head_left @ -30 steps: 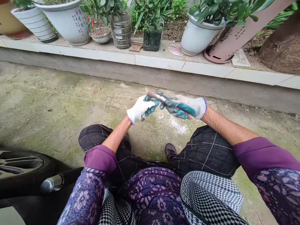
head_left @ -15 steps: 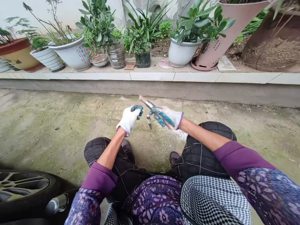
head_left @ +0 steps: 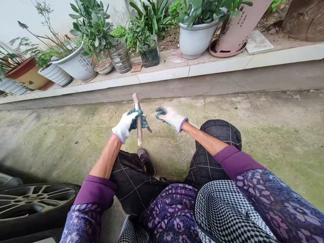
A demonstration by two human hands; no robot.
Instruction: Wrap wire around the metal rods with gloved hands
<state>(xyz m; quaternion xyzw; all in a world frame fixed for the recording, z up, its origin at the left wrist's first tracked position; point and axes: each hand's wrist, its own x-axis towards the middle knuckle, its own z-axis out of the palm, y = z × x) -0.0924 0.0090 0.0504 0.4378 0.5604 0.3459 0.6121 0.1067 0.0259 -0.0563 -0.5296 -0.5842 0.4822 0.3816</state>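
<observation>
I sit low over a mossy concrete floor, in white gloves with green palms. My left hand (head_left: 127, 123) is closed round a brownish stick-like tool (head_left: 138, 118) held nearly upright, and a small dark piece (head_left: 149, 129) pokes out beside its fingers. A short way to the right, my right hand (head_left: 170, 117) hovers with its fingers loosely curled and nothing visible in it. Both hands are above the ground in front of my knees.
A raised tiled ledge (head_left: 162, 74) runs across the back with several potted plants, among them a white pot (head_left: 194, 42) and a pink planter (head_left: 235, 32). A car wheel (head_left: 30, 202) sits at the lower left. My shoe (head_left: 146, 161) rests on the floor.
The stick passed from my right hand to my left hand and now stands nearly upright. My right hand let go and drew away. The view swung left.
</observation>
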